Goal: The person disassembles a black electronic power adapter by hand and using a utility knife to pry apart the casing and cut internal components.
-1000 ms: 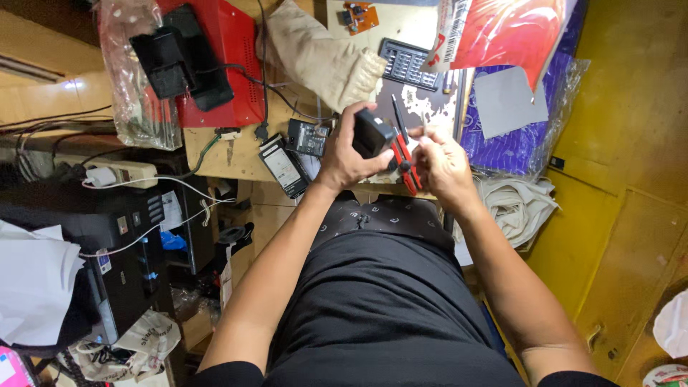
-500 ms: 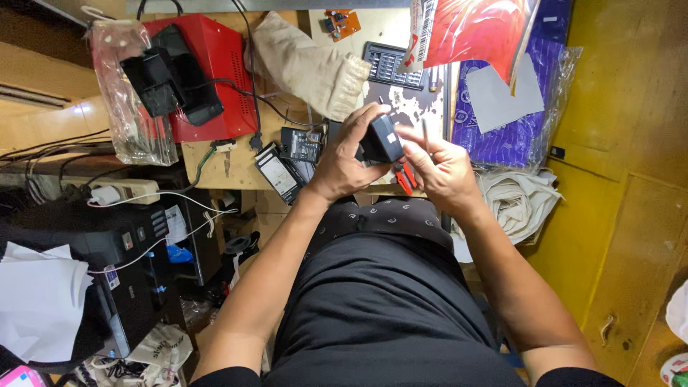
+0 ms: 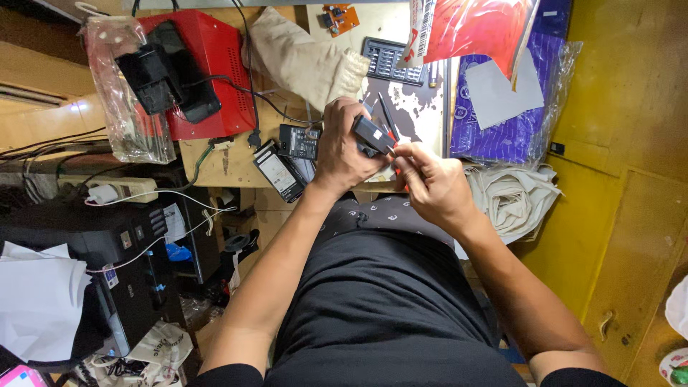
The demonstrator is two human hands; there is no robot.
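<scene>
Both hands have come a little nearer to the body since half a second ago, and the small black box (image 3: 373,134) now sits tilted in the left hand (image 3: 342,147), above the front edge of the wooden bench (image 3: 215,161). That hand's fingers curl round the box from below, with the thumb pressed on its side. The right hand (image 3: 430,183) is bunched just beside it, fingertips pinched on a thin red-handled tool (image 3: 393,149) whose tip meets the end of the box — most of the tool is hidden inside the fist, so its kind cannot be told. Two flat black power adapters (image 3: 287,159) lie on the bench just left of the left wrist, partly covered by it. Farther back stands a red metal case (image 3: 215,57) with a black charger (image 3: 161,72) on top, and a clear plastic bag (image 3: 125,107) leans against it, its contents too dim to make out. A beige cloth glove (image 3: 301,64) lies beside a dark keypad (image 3: 387,57). A red plastic bag (image 3: 473,25) is cut off by the top edge, resting over a purple wrapped packet (image 3: 502,122). Crumpled pale cloth (image 3: 512,197) hangs at the bench's right end. Down on the left, a black printer (image 3: 115,244) stands under a white power strip (image 3: 118,190) — white paper (image 3: 36,301) covers part of it.
</scene>
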